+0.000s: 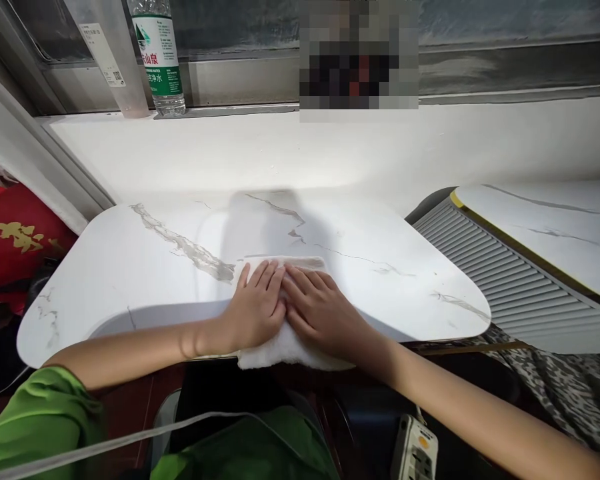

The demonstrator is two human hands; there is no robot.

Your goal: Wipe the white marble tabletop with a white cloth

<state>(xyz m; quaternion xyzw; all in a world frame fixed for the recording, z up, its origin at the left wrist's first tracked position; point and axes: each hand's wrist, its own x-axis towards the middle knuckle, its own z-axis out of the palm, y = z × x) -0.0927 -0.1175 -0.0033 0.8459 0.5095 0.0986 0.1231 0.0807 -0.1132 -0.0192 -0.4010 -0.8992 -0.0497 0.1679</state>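
A white cloth (285, 353) lies on the white marbled table (180, 233), part of it reaching over the near edge. Both hands rest flat on it, side by side and touching at the thumbs and index fingers. My left hand (257, 307) has its fingers stretched forward and slightly spread. My right hand (323, 307) lies palm down too, its fingers extended toward the cloth's far edge. Neither hand grips the cloth; the surface under the palms is hidden.
On the window ledge at the back left stand a water bottle (160, 60) and a translucent container (113, 60). A red bag (23, 237) is at the left. A ribbed cabinet (510, 273) stands at the right, and a power strip (416, 450) is below the table.
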